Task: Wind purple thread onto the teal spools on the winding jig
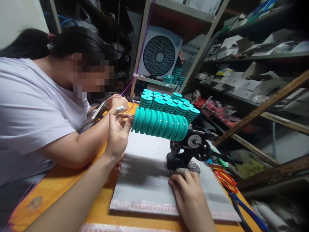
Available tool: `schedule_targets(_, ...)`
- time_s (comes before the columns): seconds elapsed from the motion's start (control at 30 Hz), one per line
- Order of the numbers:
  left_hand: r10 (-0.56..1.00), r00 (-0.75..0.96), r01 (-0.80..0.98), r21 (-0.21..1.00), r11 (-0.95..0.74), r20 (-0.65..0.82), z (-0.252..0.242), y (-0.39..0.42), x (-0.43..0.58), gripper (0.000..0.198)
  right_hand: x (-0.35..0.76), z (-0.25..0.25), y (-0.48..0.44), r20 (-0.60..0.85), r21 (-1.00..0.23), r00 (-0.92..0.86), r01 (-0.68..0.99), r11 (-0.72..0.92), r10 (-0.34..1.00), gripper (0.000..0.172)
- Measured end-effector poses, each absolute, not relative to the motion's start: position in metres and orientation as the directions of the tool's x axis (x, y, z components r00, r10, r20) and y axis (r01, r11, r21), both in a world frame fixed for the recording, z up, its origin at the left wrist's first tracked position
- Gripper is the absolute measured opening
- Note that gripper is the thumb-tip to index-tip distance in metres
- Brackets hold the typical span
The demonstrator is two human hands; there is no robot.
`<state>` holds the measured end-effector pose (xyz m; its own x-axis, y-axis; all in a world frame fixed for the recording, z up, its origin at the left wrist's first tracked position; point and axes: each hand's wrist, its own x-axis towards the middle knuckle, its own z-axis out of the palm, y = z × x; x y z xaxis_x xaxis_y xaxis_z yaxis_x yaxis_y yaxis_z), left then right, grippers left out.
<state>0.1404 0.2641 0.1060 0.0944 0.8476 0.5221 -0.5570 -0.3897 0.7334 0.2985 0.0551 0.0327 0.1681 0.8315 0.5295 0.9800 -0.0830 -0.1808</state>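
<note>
A row of green ribbed spools (160, 124) sits side by side on a black hand-cranked machine (193, 141), with small white dots along one line. My left hand (118, 132) pinches the thin dark end of the shaft that sticks out at the row's left end. Below the machine, my right hand (190, 193) is palm down on the grey board (142, 190), fingers bent and close together. Its fingertips are beside a heap of tiny shiny metal pieces (194, 167); what they hold, if anything, is hidden.
Behind the machine stand several stacks of green spools (169, 104). A person in a white shirt (36, 106) leans in at the left, hands on a flat object. Red-handled scissors (225, 180) and a blue-handled tool (251, 212) lie at right. A box fan (159, 53) stands behind.
</note>
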Motion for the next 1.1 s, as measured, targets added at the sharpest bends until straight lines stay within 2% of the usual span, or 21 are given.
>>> schedule_targets(0.13,0.848,0.12,-0.548,0.747,-0.376,0.516,0.105,0.265,0.139,0.042,0.294,0.041,0.057,0.58,-0.225,0.152,0.974,-0.022,0.801,0.013)
schedule_targets(0.27,0.852,0.119,-0.529,0.759,-0.381,0.511,0.102,0.266,0.139,0.041,0.284,0.081,0.068,0.722,-0.271,0.095,0.95,0.154,0.686,0.014)
schedule_targets(0.4,0.85,0.125,-0.536,0.756,-0.377,0.512,0.103,0.265,0.138,0.039,0.268,0.141,0.101,0.849,-0.118,-0.039,0.958,0.262,0.527,0.02)
schedule_targets(0.5,0.855,0.146,-0.545,0.762,-0.35,0.497,0.106,0.263,0.137,0.038,0.263,0.176,0.131,0.876,0.017,-0.148,0.961,0.276,0.46,0.019)
schedule_targets(0.8,0.854,0.137,-0.519,0.771,-0.369,0.501,0.106,0.263,0.137,0.037,0.259,0.191,0.16,0.841,0.106,-0.21,0.968,0.229,0.499,0.011)
schedule_targets(1.1,0.86,0.124,-0.505,0.778,-0.374,0.495,0.108,0.261,0.136,0.035,0.256,0.192,0.159,0.799,0.198,-0.27,0.962,0.189,0.537,0.016)
